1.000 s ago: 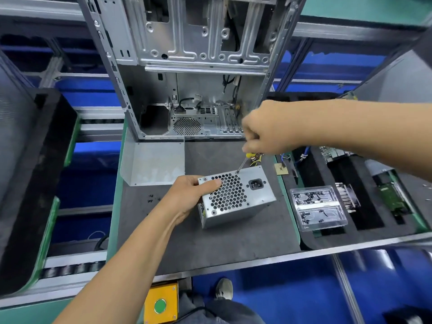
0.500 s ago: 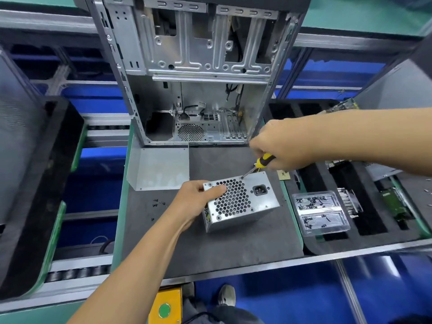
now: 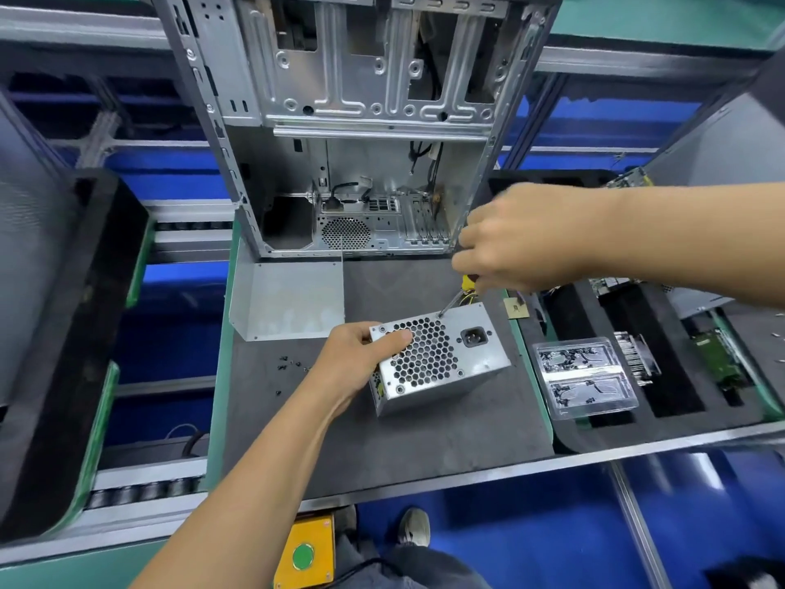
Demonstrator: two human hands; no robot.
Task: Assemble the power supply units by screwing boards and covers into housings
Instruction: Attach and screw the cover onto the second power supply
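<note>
A silver power supply unit (image 3: 458, 367) with a honeycomb grille and a black socket lies on the dark mat (image 3: 424, 435). My left hand (image 3: 357, 363) grips its left end, thumb on the grille face. My right hand (image 3: 522, 240) holds a yellow-handled screwdriver (image 3: 461, 293) above it, the tip resting at a screw on the unit's far top edge. Most of the handle is hidden in my fist. A bent metal cover plate (image 3: 293, 299) lies on the mat to the left.
An open computer case (image 3: 361, 121) stands at the back of the mat. Several loose black screws (image 3: 289, 367) lie left of my hand. A clear plastic screw tray (image 3: 582, 380) and circuit boards sit in black foam (image 3: 679, 401) at the right. A yellow box with a green button (image 3: 303, 554) is below.
My right hand has turned on the screwdriver while the tip stays at the same screw. My left hand keeps its grip on the unit. The camera has shifted slightly.
</note>
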